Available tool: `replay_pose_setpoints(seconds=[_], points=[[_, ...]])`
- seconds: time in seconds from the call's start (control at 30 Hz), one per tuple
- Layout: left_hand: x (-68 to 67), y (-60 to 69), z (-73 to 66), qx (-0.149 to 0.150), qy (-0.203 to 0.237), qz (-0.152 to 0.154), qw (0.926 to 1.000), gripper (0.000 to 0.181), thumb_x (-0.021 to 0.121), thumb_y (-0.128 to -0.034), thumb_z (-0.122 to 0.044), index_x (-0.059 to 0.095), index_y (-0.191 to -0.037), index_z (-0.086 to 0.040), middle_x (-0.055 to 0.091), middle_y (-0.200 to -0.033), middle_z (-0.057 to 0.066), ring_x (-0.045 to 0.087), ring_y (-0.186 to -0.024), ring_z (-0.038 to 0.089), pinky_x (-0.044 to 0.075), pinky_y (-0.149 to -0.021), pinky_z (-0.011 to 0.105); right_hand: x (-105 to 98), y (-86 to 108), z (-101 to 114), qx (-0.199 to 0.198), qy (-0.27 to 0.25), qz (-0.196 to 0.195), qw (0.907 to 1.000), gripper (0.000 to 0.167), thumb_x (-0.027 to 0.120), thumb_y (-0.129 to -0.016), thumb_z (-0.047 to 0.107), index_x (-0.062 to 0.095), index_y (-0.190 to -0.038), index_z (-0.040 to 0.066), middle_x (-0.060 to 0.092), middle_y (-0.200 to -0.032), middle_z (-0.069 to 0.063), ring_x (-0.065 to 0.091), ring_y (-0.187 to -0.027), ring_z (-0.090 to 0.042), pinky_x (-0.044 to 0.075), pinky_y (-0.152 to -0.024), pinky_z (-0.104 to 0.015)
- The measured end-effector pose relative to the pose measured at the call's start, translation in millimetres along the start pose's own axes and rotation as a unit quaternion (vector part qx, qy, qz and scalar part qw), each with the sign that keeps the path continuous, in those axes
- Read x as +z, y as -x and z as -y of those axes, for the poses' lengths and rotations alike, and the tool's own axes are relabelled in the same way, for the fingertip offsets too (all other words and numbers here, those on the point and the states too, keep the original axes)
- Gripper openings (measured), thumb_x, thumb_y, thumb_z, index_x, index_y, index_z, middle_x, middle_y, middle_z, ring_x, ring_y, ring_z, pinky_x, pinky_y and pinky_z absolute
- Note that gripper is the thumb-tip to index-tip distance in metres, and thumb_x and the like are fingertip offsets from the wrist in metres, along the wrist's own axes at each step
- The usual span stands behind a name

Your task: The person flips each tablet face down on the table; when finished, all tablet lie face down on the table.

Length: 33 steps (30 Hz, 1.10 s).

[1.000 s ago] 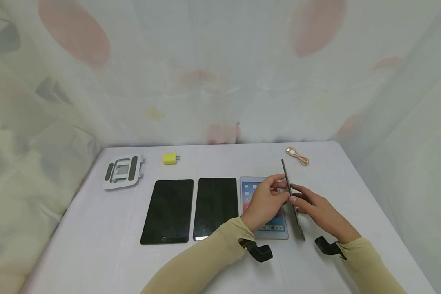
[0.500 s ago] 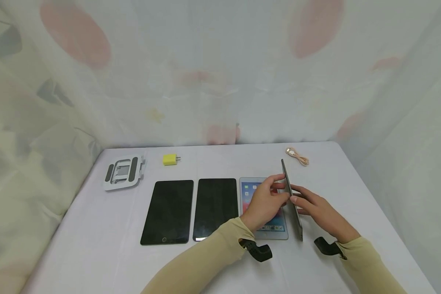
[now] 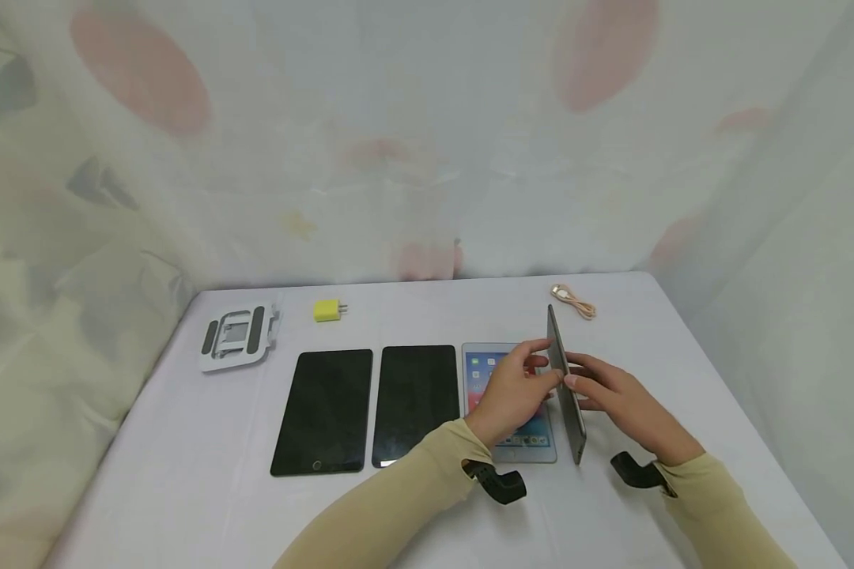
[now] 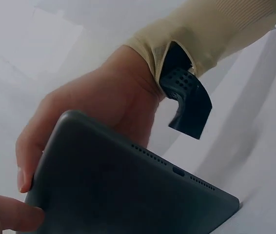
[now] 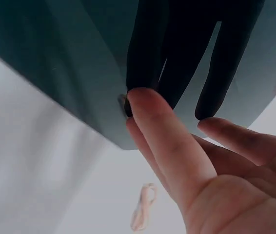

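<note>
A thin dark tablet (image 3: 568, 395) stands nearly on edge between both hands. From the left, my left hand (image 3: 508, 395) holds it with thumb and fingertips; in the left wrist view, a left fingertip touches the dark back (image 4: 128, 195) near one edge. My right hand (image 3: 629, 407) grips from the other side, thumb and fingers on the glossy face (image 5: 69, 68), which mirrors the fingers in the right wrist view. Beyond the tablet, the right hand (image 4: 99, 102) shows in the left wrist view. A white tablet (image 3: 527, 455) with a lit screen lies partly under the left hand.
Two black tablets (image 3: 323, 411) (image 3: 417, 399) lie side by side to the left. A silver folding stand (image 3: 233, 359) is at the back left, near a yellow plug adapter (image 3: 326, 310). At the back right lies a coiled pinkish cable (image 3: 576, 303) on the white table (image 3: 185, 474).
The upright tablet has turned slightly: its near end has moved left, and more of its left face shows. Both hands have kept nearly the same place on it.
</note>
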<state>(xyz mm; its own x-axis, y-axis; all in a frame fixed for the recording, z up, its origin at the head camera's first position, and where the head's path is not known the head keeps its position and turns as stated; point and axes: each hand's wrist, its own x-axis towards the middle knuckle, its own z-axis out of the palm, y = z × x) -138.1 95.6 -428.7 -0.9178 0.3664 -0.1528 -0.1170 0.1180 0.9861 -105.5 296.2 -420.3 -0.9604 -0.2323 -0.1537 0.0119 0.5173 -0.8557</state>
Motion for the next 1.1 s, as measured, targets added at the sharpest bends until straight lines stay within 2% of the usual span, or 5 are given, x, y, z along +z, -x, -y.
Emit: replay_pose_setpoints(seconds=[0.13,0.37,0.53,0.83,1.1], points=[[0.7,-1.8,1.8,-0.024,-0.007,0.008,0.9996,0.052,0.072,-0.1039,-0.03,0.059,-0.153,-0.022,0.067,-0.134,0.005,0.071,-0.103,0.018,0.062,-0.083,0.033,-3,4.4,6,-0.018,0.014,-0.016,0.9996,0.064,0.057,-0.113,0.04,0.043,-0.163,0.003,0.052,-0.161,-0.028,0.065,-0.136,-0.043,0.065,-0.098,-0.04],[7.5,-4.3,2.8,-0.042,-0.011,0.015,0.9989,0.053,0.068,-0.1053,-0.034,0.057,-0.154,-0.017,0.065,-0.143,0.008,0.067,-0.112,0.016,0.063,-0.096,0.042,-7,13.1,15,-0.049,0.056,-0.046,0.9962,0.056,0.058,-0.113,0.032,0.049,-0.16,0.005,0.06,-0.155,-0.025,0.069,-0.132,-0.041,0.066,-0.092,-0.037],[14.8,-6.3,2.1,-0.052,-0.016,0.016,0.9984,0.059,0.068,-0.1039,-0.038,0.055,-0.156,-0.013,0.062,-0.149,0.01,0.066,-0.119,0.02,0.062,-0.099,0.046,-11,19.8,18,-0.047,0.059,-0.051,0.9958,0.056,0.057,-0.113,0.029,0.047,-0.161,0.003,0.057,-0.156,-0.028,0.067,-0.134,-0.044,0.066,-0.092,-0.039],[28.9,-8.9,7.0,-0.087,-0.053,0.033,0.9943,0.073,0.072,-0.0999,-0.049,0.051,-0.157,-0.009,0.06,-0.154,0.014,0.063,-0.136,0.026,0.053,-0.116,0.055,-27,34.2,15,-0.031,0.085,-0.072,0.9933,0.053,0.058,-0.113,0.027,0.05,-0.159,0.001,0.061,-0.154,-0.024,0.07,-0.129,-0.04,0.062,-0.086,-0.02],[34.7,-8.9,9.6,-0.091,-0.066,0.038,0.9929,0.075,0.077,-0.0974,-0.049,0.051,-0.157,-0.011,0.062,-0.151,0.008,0.063,-0.134,0.023,0.053,-0.116,0.055,-39,40.0,3,-0.027,0.067,-0.075,0.9945,0.054,0.059,-0.113,0.024,0.049,-0.159,-0.001,0.063,-0.151,-0.027,0.067,-0.112,0.012,0.063,-0.086,-0.021]])
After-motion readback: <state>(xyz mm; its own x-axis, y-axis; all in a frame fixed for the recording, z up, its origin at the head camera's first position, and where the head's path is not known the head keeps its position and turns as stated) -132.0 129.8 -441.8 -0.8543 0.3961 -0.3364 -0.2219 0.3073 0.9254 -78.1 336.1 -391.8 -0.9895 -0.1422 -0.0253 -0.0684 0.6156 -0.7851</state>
